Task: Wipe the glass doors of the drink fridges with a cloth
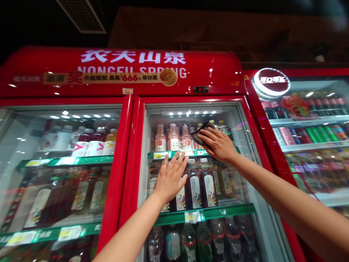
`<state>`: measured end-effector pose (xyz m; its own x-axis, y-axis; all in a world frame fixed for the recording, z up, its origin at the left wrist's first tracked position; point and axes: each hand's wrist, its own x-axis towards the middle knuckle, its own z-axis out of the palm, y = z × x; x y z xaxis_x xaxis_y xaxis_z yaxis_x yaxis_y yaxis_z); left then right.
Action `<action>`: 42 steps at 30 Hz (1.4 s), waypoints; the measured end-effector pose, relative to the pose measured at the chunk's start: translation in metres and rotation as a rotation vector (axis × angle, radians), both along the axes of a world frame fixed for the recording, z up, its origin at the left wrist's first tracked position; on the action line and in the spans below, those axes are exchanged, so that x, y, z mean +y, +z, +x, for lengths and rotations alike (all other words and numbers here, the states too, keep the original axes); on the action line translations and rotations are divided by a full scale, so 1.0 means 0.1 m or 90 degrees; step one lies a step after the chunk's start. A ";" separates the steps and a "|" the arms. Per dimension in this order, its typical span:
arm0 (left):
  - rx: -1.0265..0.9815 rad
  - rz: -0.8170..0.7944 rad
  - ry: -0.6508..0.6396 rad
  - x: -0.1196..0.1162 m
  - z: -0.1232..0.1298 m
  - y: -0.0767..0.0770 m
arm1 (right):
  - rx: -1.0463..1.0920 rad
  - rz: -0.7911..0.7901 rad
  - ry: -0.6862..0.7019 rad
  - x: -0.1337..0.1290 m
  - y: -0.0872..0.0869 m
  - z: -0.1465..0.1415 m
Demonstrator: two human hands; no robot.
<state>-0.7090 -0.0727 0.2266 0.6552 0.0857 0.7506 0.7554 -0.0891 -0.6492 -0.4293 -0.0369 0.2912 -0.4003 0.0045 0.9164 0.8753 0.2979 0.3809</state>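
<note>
A dark grey cloth (201, 133) with a black edge lies against the glass door (237, 182) of a red drinks fridge. My right hand (219, 143) holds the cloth, its fingers laid over it and pressing it to the pane. Lower and to the left, my left hand (172, 178) is spread at the same door, palm towards the glass, with nothing in it. Behind the pane stand pale bottles with pink labels (173, 138) on the upper shelf and dark bottles (195, 187) on the middle one. My hands hide some of them.
A red door frame (125, 163) divides this door from a second glass door (65, 196) on the left. To the right stands another drinks fridge (313, 131) with a round lit sign (272, 82). A red header (131, 62) with white lettering runs above the doors.
</note>
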 end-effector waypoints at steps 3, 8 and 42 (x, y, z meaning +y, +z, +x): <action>-0.029 0.016 0.002 -0.07 -0.38 0.02 | 0.116 -0.003 -0.012 0.07 0.13 0.12; -0.041 0.038 0.012 -0.07 -0.68 0.04 | 0.346 0.004 0.007 0.11 0.59 -0.55; -0.077 0.011 0.033 -0.08 -0.68 -0.15 | 0.114 0.068 0.167 -0.08 0.76 -2.00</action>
